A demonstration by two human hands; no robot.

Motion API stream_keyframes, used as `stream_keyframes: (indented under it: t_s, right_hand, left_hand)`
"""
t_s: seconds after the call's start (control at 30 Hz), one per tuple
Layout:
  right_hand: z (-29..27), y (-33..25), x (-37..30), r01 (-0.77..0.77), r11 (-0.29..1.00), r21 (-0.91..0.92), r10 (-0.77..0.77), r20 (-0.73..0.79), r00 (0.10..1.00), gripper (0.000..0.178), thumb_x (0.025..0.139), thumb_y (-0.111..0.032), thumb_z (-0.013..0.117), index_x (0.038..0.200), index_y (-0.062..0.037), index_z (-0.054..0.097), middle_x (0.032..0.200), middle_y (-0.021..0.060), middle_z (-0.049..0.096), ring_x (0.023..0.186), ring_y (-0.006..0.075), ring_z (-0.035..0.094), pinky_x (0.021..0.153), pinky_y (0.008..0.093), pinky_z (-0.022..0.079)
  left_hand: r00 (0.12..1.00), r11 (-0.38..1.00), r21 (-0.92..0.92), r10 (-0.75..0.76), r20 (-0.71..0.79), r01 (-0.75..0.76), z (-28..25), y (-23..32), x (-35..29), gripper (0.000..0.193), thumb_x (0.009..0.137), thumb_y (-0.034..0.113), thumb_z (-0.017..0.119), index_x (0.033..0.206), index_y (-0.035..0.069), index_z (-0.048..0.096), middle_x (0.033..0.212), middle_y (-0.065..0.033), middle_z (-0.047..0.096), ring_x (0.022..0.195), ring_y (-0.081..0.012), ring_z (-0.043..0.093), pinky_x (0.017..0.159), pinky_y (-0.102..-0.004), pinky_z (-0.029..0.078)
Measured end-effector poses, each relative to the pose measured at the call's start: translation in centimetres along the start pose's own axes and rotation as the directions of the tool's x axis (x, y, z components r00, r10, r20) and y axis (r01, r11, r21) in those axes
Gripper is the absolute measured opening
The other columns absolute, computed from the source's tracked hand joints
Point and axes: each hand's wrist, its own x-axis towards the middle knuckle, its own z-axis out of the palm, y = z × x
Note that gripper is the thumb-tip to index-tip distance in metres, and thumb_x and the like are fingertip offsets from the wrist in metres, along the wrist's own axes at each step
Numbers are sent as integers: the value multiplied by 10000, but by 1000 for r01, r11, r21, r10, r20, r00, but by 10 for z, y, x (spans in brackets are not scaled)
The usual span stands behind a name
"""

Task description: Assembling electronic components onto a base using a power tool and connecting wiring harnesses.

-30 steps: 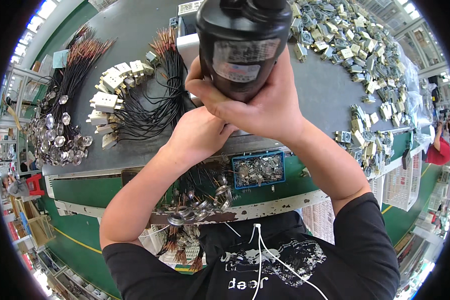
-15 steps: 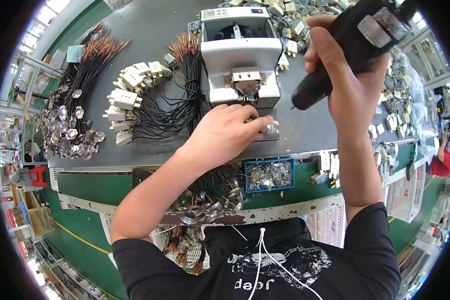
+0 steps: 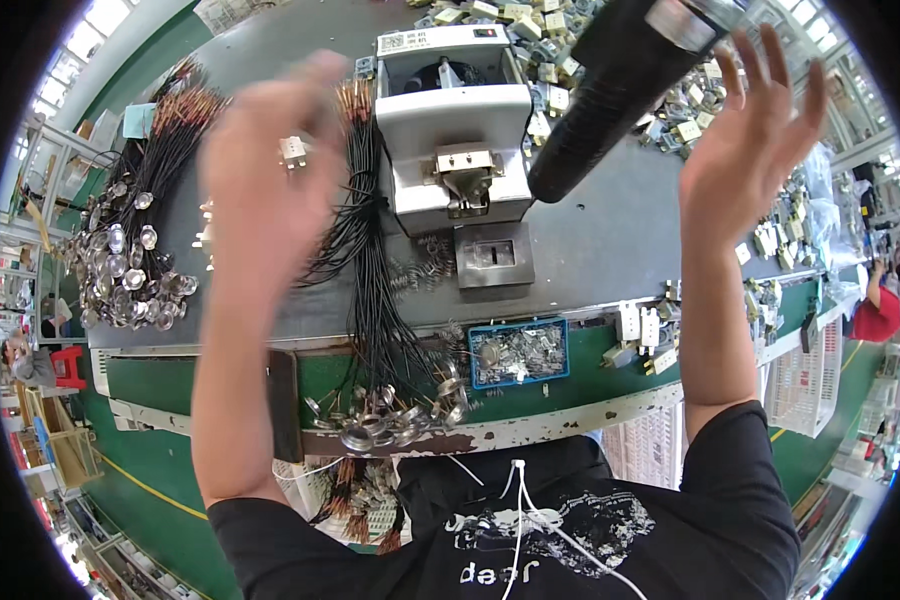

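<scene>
My left hand is smeared by motion above the white blocks and black wires on the left of the bench; its fingers cannot be made out. One white block shows through a gap in that hand. My right hand is open, fingers spread, to the right of a black power screwdriver and apart from it. The screwdriver hangs tilted over the bench, top out of view. Below the white bench machine with its metal clamp lies a slotted metal block, its slot showing.
Black wires with copper ends run down the bench to round metal caps. A second cap-and-wire bundle lies left. A blue tray holds small metal parts. White plug-like blocks sit right; more pile up behind the machine.
My left hand has moved from the metal block up and left. My right hand has let go of the screwdriver and opened; the screwdriver has shifted left.
</scene>
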Motion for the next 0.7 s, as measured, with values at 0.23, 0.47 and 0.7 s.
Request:
stream_keyframes:
  t_s: [0.23, 0.47, 0.7]
  right_hand:
    - [-51, 79, -77, 327, 253, -910, 707, 405, 580, 338, 911, -192, 718, 1209, -49, 646, 1141, 219, 659, 1047, 411, 649, 950, 475, 520]
    - [-62, 41, -105, 388, 479, -787, 609, 617, 498, 332, 842, 70, 583, 1149, -49, 627, 1155, 164, 597, 1098, 386, 591, 962, 465, 496]
    - [-64, 29, -99, 103, 536, -838, 685, 502, 528, 352, 903, -132, 723, 1243, -102, 637, 1258, 150, 643, 1165, 386, 611, 995, 445, 496]
  left_hand:
    - [859, 795, 606, -331, 390, 31, -9, -104, -21, 249, 979, 289, 649, 1189, 165, 700, 1100, -82, 683, 1060, -298, 661, 926, -428, 505]
    - [919, 988, 130, -130, 372, 87, -2, -16, -38, 141, 911, 167, 712, 1031, 98, 683, 1018, -95, 679, 960, -299, 675, 849, -418, 539]
    - [640, 998, 65, -42, 767, -12, 12, 17, -70, 142, 840, 209, 754, 901, 86, 717, 904, -75, 664, 940, -297, 658, 835, -425, 530]
